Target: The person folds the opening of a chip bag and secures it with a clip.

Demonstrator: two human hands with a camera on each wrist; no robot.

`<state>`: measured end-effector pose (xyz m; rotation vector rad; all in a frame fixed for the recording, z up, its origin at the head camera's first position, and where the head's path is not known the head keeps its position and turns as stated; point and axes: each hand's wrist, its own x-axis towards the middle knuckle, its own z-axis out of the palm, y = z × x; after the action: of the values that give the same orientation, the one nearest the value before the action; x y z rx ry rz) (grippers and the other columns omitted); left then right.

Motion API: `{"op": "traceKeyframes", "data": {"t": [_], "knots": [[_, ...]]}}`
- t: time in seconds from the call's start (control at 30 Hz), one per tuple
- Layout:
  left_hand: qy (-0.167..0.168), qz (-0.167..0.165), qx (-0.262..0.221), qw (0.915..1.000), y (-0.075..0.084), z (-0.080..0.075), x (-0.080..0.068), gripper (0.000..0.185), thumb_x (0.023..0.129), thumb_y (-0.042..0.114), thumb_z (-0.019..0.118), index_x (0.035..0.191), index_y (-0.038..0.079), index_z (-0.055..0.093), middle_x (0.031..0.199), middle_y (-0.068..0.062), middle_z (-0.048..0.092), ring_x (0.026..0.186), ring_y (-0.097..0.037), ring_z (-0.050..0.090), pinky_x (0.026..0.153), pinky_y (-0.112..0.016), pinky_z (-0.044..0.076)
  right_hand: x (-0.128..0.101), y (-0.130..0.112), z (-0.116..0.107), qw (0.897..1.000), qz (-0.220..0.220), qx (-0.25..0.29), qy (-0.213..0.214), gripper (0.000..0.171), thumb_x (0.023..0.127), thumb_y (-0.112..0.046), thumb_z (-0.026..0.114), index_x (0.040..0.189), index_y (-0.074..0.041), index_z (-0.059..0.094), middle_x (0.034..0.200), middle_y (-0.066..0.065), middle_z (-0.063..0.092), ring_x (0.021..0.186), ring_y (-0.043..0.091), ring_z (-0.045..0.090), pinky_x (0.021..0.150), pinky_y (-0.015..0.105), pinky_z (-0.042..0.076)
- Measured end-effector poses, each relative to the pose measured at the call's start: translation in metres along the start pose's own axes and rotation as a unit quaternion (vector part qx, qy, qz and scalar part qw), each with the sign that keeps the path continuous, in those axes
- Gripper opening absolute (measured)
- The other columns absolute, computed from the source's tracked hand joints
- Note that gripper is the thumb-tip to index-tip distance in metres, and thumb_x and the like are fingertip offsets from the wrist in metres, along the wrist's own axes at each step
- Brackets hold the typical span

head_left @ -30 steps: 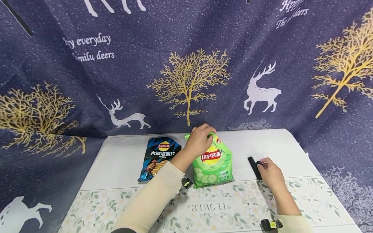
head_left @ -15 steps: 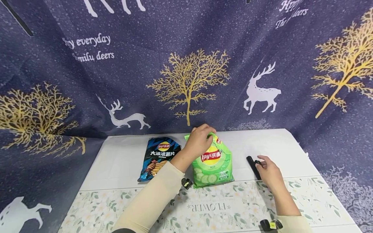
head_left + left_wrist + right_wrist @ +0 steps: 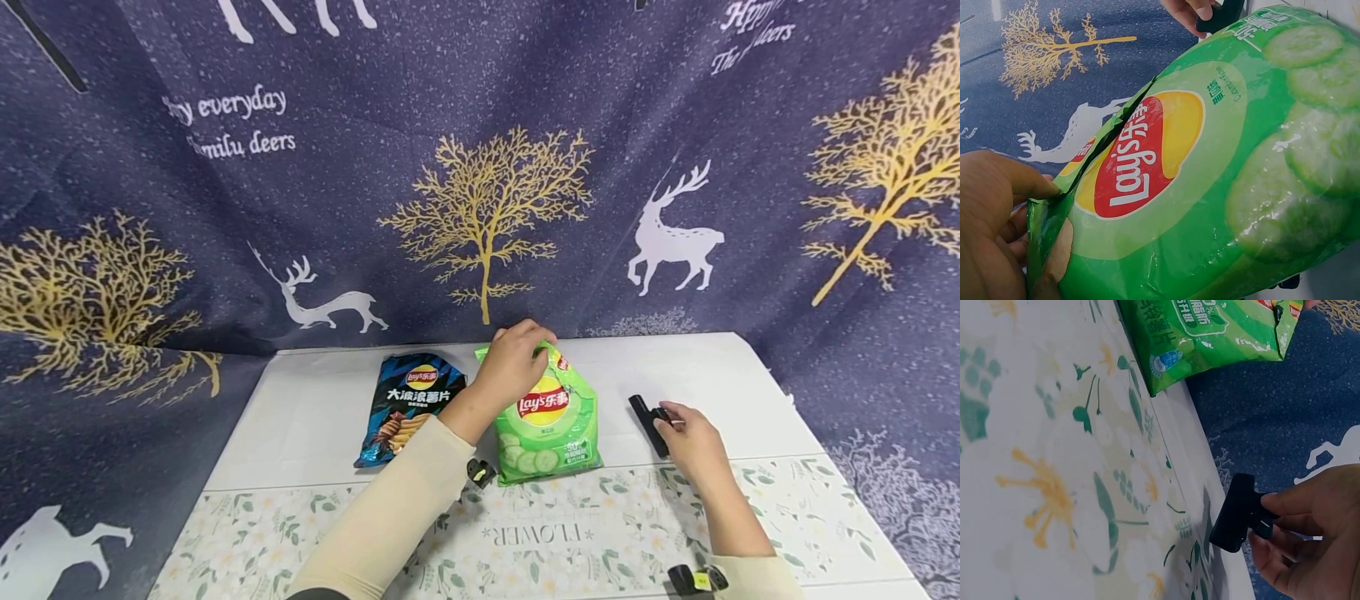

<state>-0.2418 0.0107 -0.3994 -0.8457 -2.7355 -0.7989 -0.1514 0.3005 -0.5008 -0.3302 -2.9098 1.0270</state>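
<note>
My left hand [image 3: 512,367] grips the top of a green Lay's chip bag [image 3: 551,442] that stands on the table. In the left wrist view, the fingers pinch the bag's upper edge, where a dark crease or slit runs below the top strip; whether it is an opening I cannot tell. To the right of the bag, my right hand [image 3: 696,442] holds a black bag clip [image 3: 647,425] by its handle. Seen from the right wrist, the clip [image 3: 1232,514] is pinched between thumb and fingers, its long bar pointing away from the palm and apart from the bag.
A blue and black Lay's chip bag [image 3: 408,408] lies left of the green one, partly behind my left forearm. The white table [image 3: 705,367] bears a floral strip along its front. A dark blue curtain [image 3: 337,208] with deer and trees hangs behind it.
The black clip has shifted slightly left toward the green bag and turned a little in my right hand. My left hand and both bags have stayed in place.
</note>
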Motion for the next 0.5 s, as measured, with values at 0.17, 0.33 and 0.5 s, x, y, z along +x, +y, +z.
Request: {"op": "traceKeyframes", "data": {"t": [0.17, 0.33, 0.5], "knots": [[0.000, -0.002, 0.004, 1.0000, 0.000, 0.000, 0.000, 0.021, 0.104, 0.020, 0.058, 0.121, 0.023, 0.070, 0.120, 0.004, 0.064, 0.106, -0.015, 0.065, 0.100, -0.038, 0.045, 0.000, -0.005, 0.000, 1.000, -0.016, 0.011, 0.010, 0.045, 0.104, -0.016, 0.052, 0.143, 0.005, 0.050, 0.133, 0.034, 0.054, 0.122, 0.049, 0.058, 0.099, 0.056, 0.052], [-0.002, -0.003, 0.004, 1.0000, 0.000, 0.000, 0.000, 0.021, 0.104, 0.020, 0.058, 0.121, 0.022, 0.069, 0.119, 0.004, 0.064, 0.107, -0.015, 0.065, 0.100, -0.039, 0.045, 0.001, -0.010, -0.001, 0.999, -0.025, 0.021, 0.018, 0.043, 0.103, -0.016, 0.054, 0.142, 0.004, 0.052, 0.133, 0.032, 0.054, 0.122, 0.047, 0.059, 0.099, 0.053, 0.053], [-0.002, 0.000, 0.001, 1.0000, -0.001, 0.001, 0.001, 0.021, 0.104, 0.019, 0.057, 0.121, 0.022, 0.069, 0.119, 0.003, 0.064, 0.106, -0.015, 0.065, 0.101, -0.040, 0.045, 0.002, -0.015, -0.003, 0.999, -0.033, 0.037, 0.022, 0.041, 0.103, -0.016, 0.055, 0.141, 0.001, 0.054, 0.133, 0.027, 0.055, 0.122, 0.043, 0.060, 0.100, 0.048, 0.053]]}}
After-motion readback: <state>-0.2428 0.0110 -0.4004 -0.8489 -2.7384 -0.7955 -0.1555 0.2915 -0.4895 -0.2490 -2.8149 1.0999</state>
